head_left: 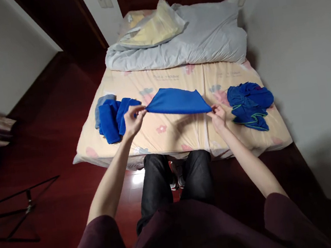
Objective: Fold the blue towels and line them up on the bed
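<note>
A plain blue cloth (178,101) is stretched out in the air above the bed, its near edge pulled taut between my hands. My left hand (134,119) pinches its left corner, fingers closed. At the opposite corner, my right hand (218,116) is also closed in a pinch. The far side of the cloth slants away toward the bed. Beside my left hand lie folded blue cloths (109,121), with a greyish-blue cloth (99,111) partly under them. To the right of my right hand is a crumpled heap of blue cloths (250,101), one with green edging.
The bed (161,141) has a peach floral sheet. A grey quilt (208,31) and a clear bag with something yellow (155,29) lie at its far end. Black tripod legs (29,208) stand on the dark red floor at left. A white wall (304,59) borders the right.
</note>
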Available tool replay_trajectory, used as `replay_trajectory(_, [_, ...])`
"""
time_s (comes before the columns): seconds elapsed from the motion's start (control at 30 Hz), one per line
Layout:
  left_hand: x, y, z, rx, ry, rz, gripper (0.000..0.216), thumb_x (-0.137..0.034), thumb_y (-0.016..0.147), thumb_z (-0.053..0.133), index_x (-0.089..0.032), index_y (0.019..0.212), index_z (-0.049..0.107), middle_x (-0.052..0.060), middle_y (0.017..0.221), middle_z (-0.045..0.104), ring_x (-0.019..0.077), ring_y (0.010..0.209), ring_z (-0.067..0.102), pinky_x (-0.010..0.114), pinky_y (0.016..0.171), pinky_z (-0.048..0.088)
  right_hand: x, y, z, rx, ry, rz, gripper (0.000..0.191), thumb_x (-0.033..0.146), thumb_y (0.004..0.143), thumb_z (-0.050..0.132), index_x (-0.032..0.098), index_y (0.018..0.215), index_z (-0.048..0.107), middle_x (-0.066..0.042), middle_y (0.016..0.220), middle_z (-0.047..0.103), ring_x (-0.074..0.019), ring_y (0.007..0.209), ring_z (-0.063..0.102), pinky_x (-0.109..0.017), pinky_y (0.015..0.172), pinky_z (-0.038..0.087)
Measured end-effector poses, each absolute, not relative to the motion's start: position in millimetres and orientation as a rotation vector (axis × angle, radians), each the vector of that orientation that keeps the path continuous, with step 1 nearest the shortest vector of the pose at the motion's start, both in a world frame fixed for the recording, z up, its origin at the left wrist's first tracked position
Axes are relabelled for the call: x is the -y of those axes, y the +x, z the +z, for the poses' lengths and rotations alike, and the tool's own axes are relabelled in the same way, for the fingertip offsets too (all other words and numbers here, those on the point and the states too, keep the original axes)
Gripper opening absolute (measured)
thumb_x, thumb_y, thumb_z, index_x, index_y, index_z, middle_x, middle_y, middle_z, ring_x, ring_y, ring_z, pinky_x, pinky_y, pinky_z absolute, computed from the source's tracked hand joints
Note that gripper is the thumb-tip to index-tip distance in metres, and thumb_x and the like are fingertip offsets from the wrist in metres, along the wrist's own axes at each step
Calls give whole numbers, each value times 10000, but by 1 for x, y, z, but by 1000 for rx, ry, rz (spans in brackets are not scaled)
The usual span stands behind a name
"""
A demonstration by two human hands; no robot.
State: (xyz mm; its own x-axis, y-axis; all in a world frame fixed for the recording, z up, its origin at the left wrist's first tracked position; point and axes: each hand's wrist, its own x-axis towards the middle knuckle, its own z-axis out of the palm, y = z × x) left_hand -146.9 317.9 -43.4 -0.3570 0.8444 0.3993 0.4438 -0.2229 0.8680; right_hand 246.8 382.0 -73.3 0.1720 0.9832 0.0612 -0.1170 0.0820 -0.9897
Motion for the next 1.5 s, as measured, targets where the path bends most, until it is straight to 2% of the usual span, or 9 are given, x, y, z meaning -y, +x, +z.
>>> replay_trajectory(0.13, [-265,-134,-130,-1829,1392,1228,298,-410,840,768,-187,1036,788,105,1012,785,248,987,710,305,847,531,-330,251,-156,1088,-1403,1164,367,251,579,781,237,867,554,14,828,651,-172,800,620,-273,752,501])
replay_trajectory(0.23, [-237,-124,-187,-1862,1214,898,351,-337,739,837,-188,1050,770,91,931,796,284,950,741,340,878,548,-300,255,-201,1165,-1632,1258,303,204,557,725,239,790,536,22,728,623,-186,745,609,-287,719,493])
replay_trajectory(0.37, [-229,-116,-223,-1838,1005,884,362,-335,723,841,-178,1032,737,110,945,815,305,987,771,355,893,565,-292,259,-226,1217,-1664,1277,288,240,580,767,233,796,577,19,733,653,-191,749,634,-295,724,517])
replay_trajectory(0.47, [-240,-109,-225,-1922,897,955,339,-362,729,836,-186,996,724,102,908,818,302,993,778,353,876,575,-298,257,-230,1114,-1640,1267,367,308,608,860,228,842,588,2,789,700,-200,814,688,-304,786,550])
replay_trajectory(0.6, [-248,-101,-218,-1977,860,983,312,-350,702,834,-197,949,718,72,813,800,297,989,780,344,861,582,-304,255,-228,993,-1629,1260,476,346,565,943,231,839,571,-12,811,717,-200,823,710,-309,822,564])
replay_trajectory(0.87, [-214,-116,-218,-1909,855,1079,400,-394,690,844,-169,995,717,91,833,807,298,920,783,324,772,569,-293,279,-227,1002,-1582,1335,654,475,452,1021,242,821,534,-18,757,738,-212,803,709,-307,778,556])
replay_trajectory(1.23, [-209,-119,-234,-1865,913,886,389,-360,611,900,-205,915,713,53,794,804,288,906,783,331,825,567,-290,284,-218,1164,-1705,1404,618,432,368,1018,209,710,555,15,612,644,-129,579,546,-230,526,383])
replay_trajectory(1.37, [-195,-128,-243,-1779,878,871,477,-426,535,951,-204,871,697,52,786,798,283,879,781,341,832,575,-285,295,-220,1200,-1681,1506,646,454,383,1020,226,683,495,55,547,570,-97,525,484,-202,486,322])
replay_trajectory(1.5, [-196,-128,-246,-1683,812,900,598,-509,451,1004,-200,840,671,67,826,802,270,878,779,364,866,590,-287,292,-219,1183,-1721,1541,614,450,425,1006,229,738,526,50,579,599,-78,485,432,-202,454,290])
